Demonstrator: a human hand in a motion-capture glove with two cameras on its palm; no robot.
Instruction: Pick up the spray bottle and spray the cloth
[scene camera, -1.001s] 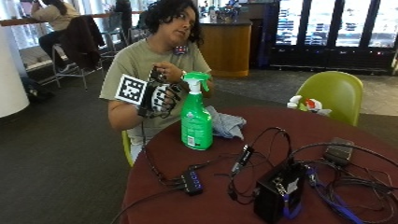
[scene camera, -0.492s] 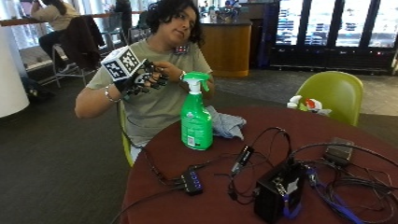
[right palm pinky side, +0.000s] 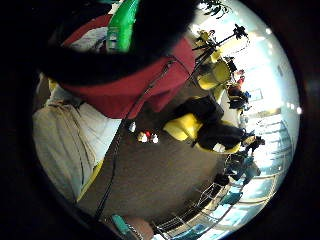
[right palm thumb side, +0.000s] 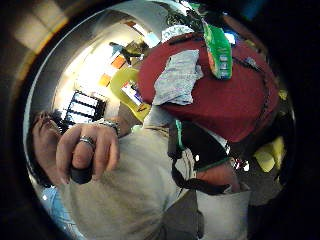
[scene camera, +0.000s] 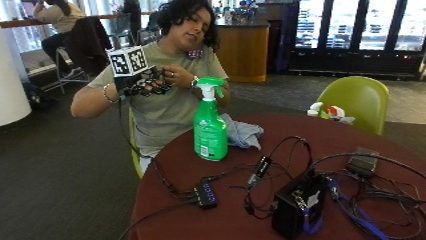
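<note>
Green plastic is what catches the eye: the spray bottle (scene camera: 210, 131) is standing upright on the round red table (scene camera: 219, 200), near the edge closest to the seated person, with its white-and-green trigger head on top. The cloth (scene camera: 241, 134), a crumpled grey-blue rag, is lying just behind and beside it, touching or nearly touching the bottle's base.

Judging by its look, the bottle is going to handle as a stiff, smooth-sided thing, perhaps a little slick, and moderately weighty if it is full (the coloured plastic hides the level, so I cannot tell how full it is). The sensible place to take it seems to be the narrow neck just under the trigger head, so a finger can reach the trigger; gripping the broad body would leave the trigger out of reach. The cloth is soft and limp and should simply lie there and take the spray.

The gloved right hand (scene camera: 148, 82) is not touching the bottle at all. It is being held up at chest height, well apart from the table, and the bare left hand (scene camera: 174, 76) is touching it, seemingly busy with the glove. The thumb-side palm view is showing those bare fingers (right palm thumb side: 92, 152) curled round a small dark object close to the palm. Whether the gloved fingers are straight or curled I cannot tell, as the other hand and the glove's gear are covering them.
</note>
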